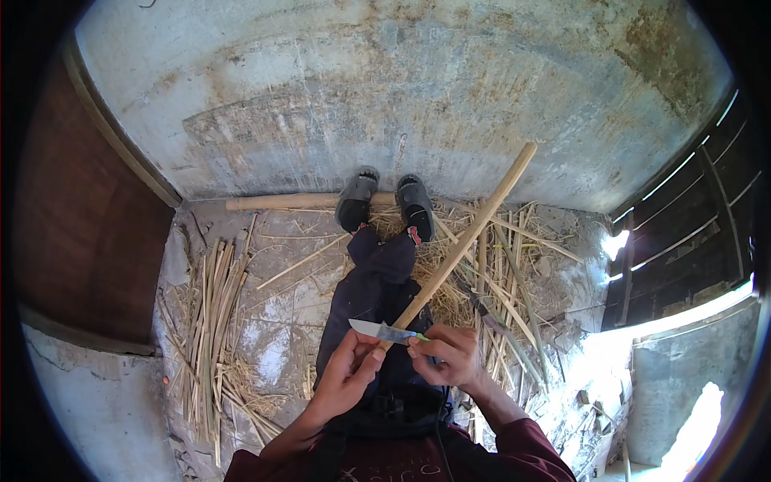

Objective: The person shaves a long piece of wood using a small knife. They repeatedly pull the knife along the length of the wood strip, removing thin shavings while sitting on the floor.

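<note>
A long, pale bamboo strip point(470, 235) slants from my lap up and to the right. My left hand point(347, 379) is closed around its near end, thumb on top. In my right hand point(451, 355) is a small knife point(377, 329), its green handle mostly hidden by the fingers. The blade points left and lies across the strip just above my left thumb. Its tip reaches close to my left index finger. My legs point(361, 293) in dark trousers stretch out beneath the strip.
A bundle of split strips point(213, 321) lies on the floor at left. More strips and shavings point(510, 281) are scattered at right. A thick pole point(281, 202) rests along the stained wall point(321, 104), by my grey shoes point(414, 201). A brown panel point(88, 209) stands at left.
</note>
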The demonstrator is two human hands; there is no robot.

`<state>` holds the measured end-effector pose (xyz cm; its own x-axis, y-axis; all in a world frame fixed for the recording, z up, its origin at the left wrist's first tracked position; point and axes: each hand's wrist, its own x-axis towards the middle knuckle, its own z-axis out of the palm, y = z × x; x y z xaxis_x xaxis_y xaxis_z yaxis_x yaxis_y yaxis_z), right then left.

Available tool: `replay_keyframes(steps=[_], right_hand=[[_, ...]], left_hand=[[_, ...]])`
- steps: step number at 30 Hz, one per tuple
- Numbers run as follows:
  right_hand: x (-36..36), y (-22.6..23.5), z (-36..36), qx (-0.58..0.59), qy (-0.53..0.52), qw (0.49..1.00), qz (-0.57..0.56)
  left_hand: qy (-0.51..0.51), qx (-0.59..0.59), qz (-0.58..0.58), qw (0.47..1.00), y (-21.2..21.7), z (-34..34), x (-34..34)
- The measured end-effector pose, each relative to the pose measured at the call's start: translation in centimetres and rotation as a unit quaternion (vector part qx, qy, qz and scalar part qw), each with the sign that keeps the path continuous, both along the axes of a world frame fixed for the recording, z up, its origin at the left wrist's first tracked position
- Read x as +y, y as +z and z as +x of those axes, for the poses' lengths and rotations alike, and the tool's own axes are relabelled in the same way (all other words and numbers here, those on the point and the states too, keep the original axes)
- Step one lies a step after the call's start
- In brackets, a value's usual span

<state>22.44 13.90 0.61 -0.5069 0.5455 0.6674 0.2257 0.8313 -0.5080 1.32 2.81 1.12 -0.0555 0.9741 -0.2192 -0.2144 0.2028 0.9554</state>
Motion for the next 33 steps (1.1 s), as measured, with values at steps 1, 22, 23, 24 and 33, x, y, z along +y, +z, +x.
replay_keyframes(steps=[1, 22, 23, 24, 33], right_hand=[[0.0, 0.0, -0.1, -0.002, -0.001, 1.0, -0.001], [1.7, 0.2, 1.3, 0.006, -0.022, 0.998, 0.054], [1.8, 0.1, 1.5, 0.004, -0.029, 0.998, 0.059], [2.0, 0.1, 1.8, 0.004, -0.03, 0.998, 0.06], [3.6, 0.3, 3.1, -0.007, -0.066, 0.995, 0.08]], left_hand=[[-0.006, -0.043, -0.004, 0.999, 0.3, 0.1, 0.1], [-0.061, 0.033, 0.013, 0.997, 1.0, -0.3, 0.4], [-0.062, 0.033, 0.013, 0.997, 1.0, -0.4, 0.4], [-0.064, 0.038, 0.012, 0.997, 1.0, -0.5, 0.3], [-0.058, 0.052, 0.004, 0.997, 0.9, -1.1, -0.4]])
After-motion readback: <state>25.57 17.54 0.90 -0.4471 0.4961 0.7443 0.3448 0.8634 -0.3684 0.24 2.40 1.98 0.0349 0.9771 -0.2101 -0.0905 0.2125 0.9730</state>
